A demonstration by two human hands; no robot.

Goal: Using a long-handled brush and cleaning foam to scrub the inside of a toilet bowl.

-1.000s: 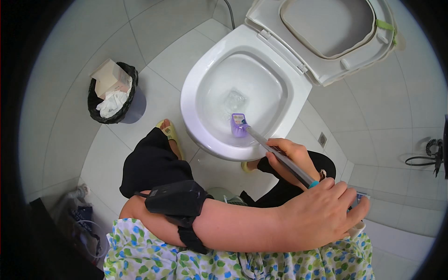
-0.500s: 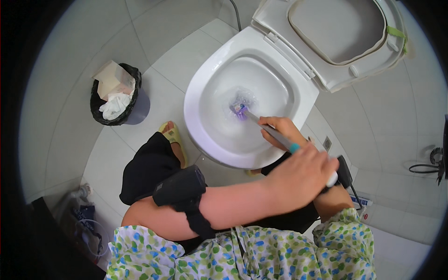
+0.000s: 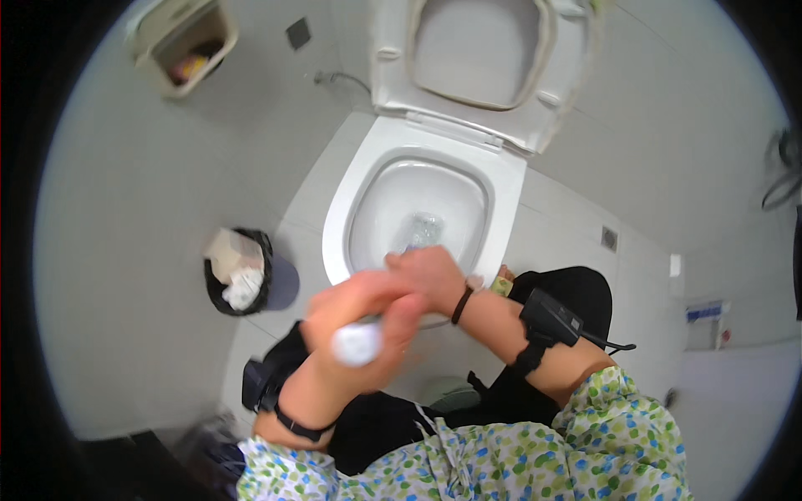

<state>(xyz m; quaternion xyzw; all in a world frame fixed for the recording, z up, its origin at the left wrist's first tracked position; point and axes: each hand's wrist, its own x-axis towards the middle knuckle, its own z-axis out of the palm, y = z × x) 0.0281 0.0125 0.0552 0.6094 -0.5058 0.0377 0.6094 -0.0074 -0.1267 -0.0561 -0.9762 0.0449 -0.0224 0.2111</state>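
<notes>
Both my hands are closed round one toilet brush, whose white handle end (image 3: 357, 345) points up toward me. My left hand (image 3: 347, 313), blurred by motion, grips it near that end. Farther down the handle, my right hand (image 3: 430, 278) is closed over the near part of the toilet bowl (image 3: 337, 230). Only a purple speck beside the right hand's fingertips shows of the brush head; the hands cover the remainder. Bubbly water (image 3: 423, 224) lies at the bottom of the bowl.
The toilet lid and seat (image 3: 393, 75) are raised. To the left stands a black-lined bin (image 3: 284, 284) with paper in it. A beige wall box (image 3: 154, 71) hangs at the upper left, and a drain (image 3: 610, 240) lies in the floor at right.
My view has shifted, and the toilet appears more upright. My left hand and the handle end have swung from right of the bowl to its near left side. Both hands still grip the brush.
</notes>
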